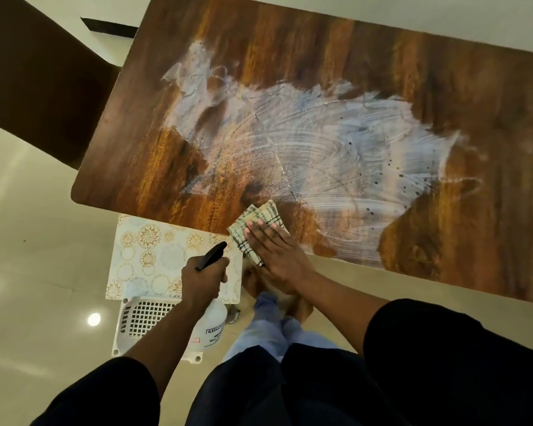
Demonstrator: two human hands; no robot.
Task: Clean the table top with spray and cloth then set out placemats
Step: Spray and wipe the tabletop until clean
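The cloth (257,230), a folded checked rag, lies flat on the near edge of the table top (336,72), at about six o'clock from the wide patch of smeared wet streaks (314,149) that covers the middle of the wood. The right hand (276,256) presses it down with straight, flat fingers, the palm overhanging the table edge. The cloth looks soft, light and limp; damp, it should slide easily on the slick finish, so a broad flat palm over its middle seems a better hold than a pinch at a corner, which would let it bunch.

At eight o'clock from the cloth, off the table, the left hand (202,279) is curled round the neck of the spray bottle (211,324), black nozzle pointing toward the table. Beneath it lies a patterned placemat (148,256), thin and probably stiff, resting on a white plastic basket (142,318) on the floor (43,241).
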